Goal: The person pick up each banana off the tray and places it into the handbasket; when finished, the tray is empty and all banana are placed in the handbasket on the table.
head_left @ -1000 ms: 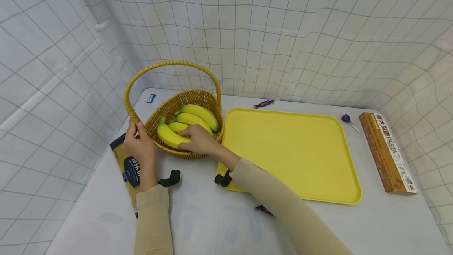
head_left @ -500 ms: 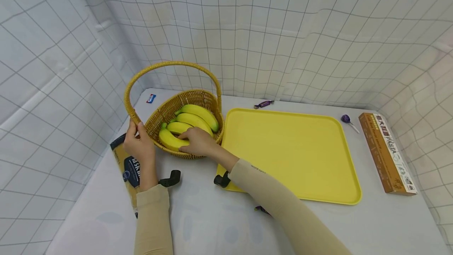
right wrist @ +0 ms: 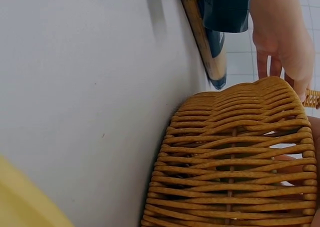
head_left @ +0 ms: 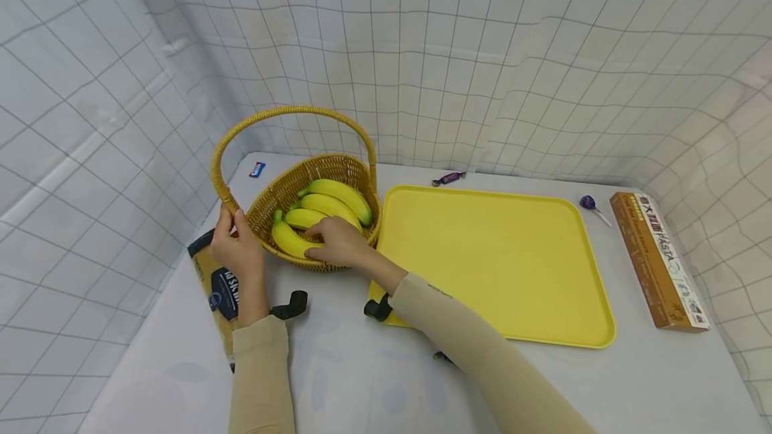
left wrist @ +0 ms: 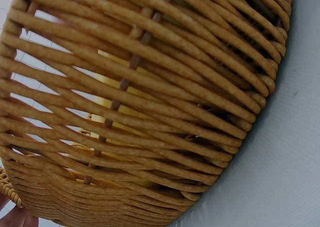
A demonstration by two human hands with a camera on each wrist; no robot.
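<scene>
In the head view a woven basket (head_left: 313, 169) with a tall arched handle (head_left: 295, 110) stands at the left of the table. Several yellow bananas lie side by side inside it. My left hand (head_left: 241, 253) pinches the handle's left foot near the rim. My right hand (head_left: 342, 243) reaches over the front rim and grips the nearest banana (head_left: 291, 240), thumb toward me, its right end hidden by the hand. Basket weave (left wrist: 150, 97) fills the left wrist view, with fingertips at the lower left corner. The right wrist view shows the basket's outer wall (right wrist: 230, 172).
A yellow tray (head_left: 494, 266) lies right of the basket, beside a pasta box (head_left: 660, 263) and a lollipop (head_left: 588, 203). A purple-wrapped candy (head_left: 449, 179) is behind the tray, a small blue-red packet (head_left: 257, 169) behind the basket. A flat pasta bag (head_left: 220, 286) lies under the left forearm.
The front banana has sunk a little lower and to the right in the basket, with my right hand on it. The left hand keeps its place on the handle.
</scene>
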